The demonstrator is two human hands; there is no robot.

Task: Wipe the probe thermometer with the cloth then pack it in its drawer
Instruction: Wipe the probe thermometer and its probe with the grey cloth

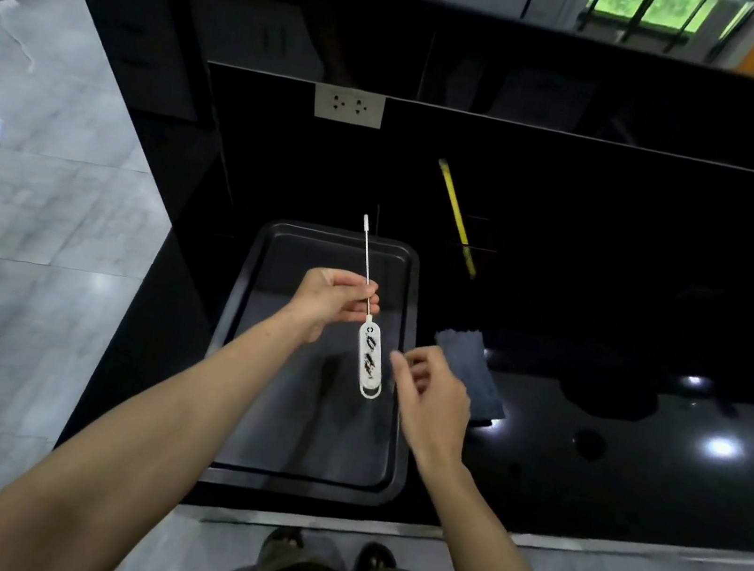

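1. Risk of a drop: the left hand (330, 300) holds the probe thermometer (369, 353) only by its thin metal stem, just above the white handle. The handle hangs below the pinch as the heavier end, so it could swing or slide out and strike the black tray (396, 466) beneath it.
2. Risk at the tip: the stem points up and away, past the far rim of the tray. A careless wipe along it could bend it or prick a finger, I judge.
3. Risk of fumbling the cloth: the grey cloth (473, 379) lies flat on the glossy tabletop (631, 473), just right of the tray, partly hidden by the right hand (432, 405). It may slide when grabbed.
4. No drawer can be made out here, so packing looks some way off.
5. Left grip: thumb and fingers pressed together, pinching the stem, with the thermometer lifted over the tray.
6. Right grip: fingers loosely curled and spread, holding nothing, just beside the thermometer's handle and hovering over the cloth; contact with the cloth cannot be told.
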